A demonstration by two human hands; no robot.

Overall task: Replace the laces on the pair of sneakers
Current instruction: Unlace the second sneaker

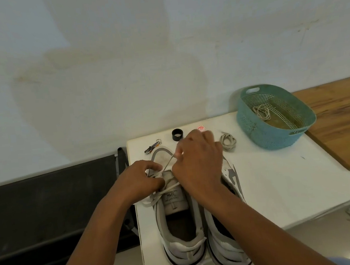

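Right hand pinches lace taut above left sneaker. Left hand grip grasps the sneaker's eyelet edge on the tabletop.

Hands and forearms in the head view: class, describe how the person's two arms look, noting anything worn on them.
Both forearms are bare up to the bottom edge of the picture: no sleeve shows. The left hand and the right hand wear no gloves, and no watch, bracelet or ring can be seen on them. No markings or tattoos show on either arm.
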